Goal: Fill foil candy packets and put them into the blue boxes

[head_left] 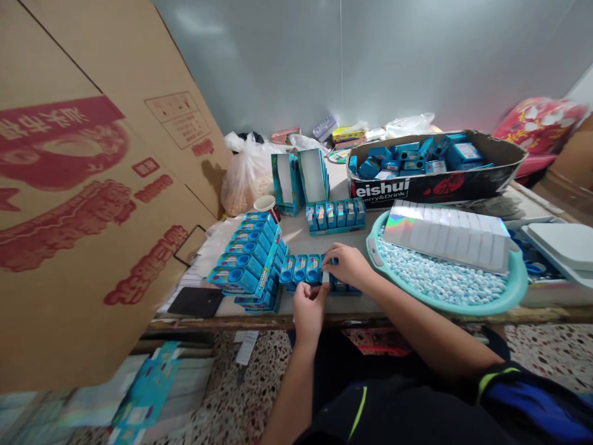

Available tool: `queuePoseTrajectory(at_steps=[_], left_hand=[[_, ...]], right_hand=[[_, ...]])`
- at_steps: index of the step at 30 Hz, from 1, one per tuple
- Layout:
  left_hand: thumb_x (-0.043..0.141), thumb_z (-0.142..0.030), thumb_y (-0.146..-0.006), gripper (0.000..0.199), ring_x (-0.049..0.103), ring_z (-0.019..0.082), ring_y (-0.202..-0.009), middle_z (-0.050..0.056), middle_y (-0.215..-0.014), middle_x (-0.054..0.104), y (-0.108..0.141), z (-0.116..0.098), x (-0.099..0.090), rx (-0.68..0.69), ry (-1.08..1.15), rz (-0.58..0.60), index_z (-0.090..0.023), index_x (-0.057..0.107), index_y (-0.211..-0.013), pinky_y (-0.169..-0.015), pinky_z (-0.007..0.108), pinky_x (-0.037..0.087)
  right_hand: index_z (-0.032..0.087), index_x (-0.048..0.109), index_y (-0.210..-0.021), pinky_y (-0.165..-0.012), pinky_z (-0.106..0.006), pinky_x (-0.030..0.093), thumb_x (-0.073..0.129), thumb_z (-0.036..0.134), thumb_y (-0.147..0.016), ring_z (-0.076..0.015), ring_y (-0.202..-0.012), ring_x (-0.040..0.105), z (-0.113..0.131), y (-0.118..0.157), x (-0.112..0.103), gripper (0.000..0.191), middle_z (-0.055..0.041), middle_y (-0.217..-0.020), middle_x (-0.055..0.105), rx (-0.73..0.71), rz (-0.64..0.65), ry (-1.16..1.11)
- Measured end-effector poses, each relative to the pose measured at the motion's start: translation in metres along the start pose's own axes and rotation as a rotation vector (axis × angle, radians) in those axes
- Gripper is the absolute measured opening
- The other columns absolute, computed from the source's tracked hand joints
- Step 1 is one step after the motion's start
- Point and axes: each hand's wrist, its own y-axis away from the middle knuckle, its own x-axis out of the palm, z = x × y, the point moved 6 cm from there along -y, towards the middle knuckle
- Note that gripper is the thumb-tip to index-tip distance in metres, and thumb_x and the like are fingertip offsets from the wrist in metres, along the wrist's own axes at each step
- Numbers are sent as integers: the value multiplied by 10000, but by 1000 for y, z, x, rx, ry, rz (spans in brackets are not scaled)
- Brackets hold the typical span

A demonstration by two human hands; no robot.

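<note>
A row of small blue boxes with round openings (300,269) lies on the table in front of me. My left hand (309,308) is closed at the near side of this row, thumb and fingertip pinching the lower end of a small pale strip (325,277). From the right, my right hand (348,264) reaches over the boxes, its fingers pinched at the strip's upper end. The strip lies against one box, and my right hand partly hides the boxes beside it. Left of the row stand stacked trays of similar blue boxes (250,256).
A turquoise basin (519,290) holds pale blue candies, with shiny white sheets (445,238) across it. Behind are a filled tray (337,217), upright cartons (314,176), a paper cup (266,204) and a cardboard box (435,190) of blue packs. A large carton (92,185) stands left.
</note>
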Motion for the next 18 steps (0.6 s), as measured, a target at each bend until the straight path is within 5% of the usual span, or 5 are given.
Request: queuePoseTrajectory(at_steps=[6,10,14,16,18], left_hand=[[724,-725,-700,677,531,154,-607,-51,-552,438,-8,-3,-1,37,-119,-25,-250,248,-623,-584,226,367],[658,-649,-804,582,336,137,-520,-49,-487,349,-4,-6,-8,90,-477,-8,-244,342,-530,-535,260,248],[627,-388,-908,472,322,145,-543,-45,-539,355,25,-42,-15,480,-626,-115,-233,346,-563,-587,288,272],[635,-312,-919,460,373,143,-561,-42,-571,373,42,-75,-3,704,-540,-112,-225,335,-580,-620,287,313],[659,-280,-907,461,404,149,-570,-36,-572,391,48,-113,29,849,-443,-15,-227,344,-574,-638,286,356]], right_hand=[[289,693,-1252,-978,-363,497,691,172,-833,-248,-1092,693,0,-14,-4,435,-28,-1142,755,50,4,6],[297,553,-1432,-1173,-520,336,586,153,-920,-251,-1214,654,13,4,-20,533,-40,-1231,744,4,-26,-4],[293,680,-1273,-1183,-466,336,511,210,-992,-208,-1251,625,5,54,-91,339,-41,-1320,702,-218,-199,0],[277,706,-1231,-1143,-463,387,535,259,-992,-225,-1239,623,-29,85,-144,295,-60,-1315,699,-178,-376,81],[258,704,-1238,-1111,-517,410,597,301,-957,-282,-1253,607,-78,111,-193,303,-97,-1330,680,-3,-537,209]])
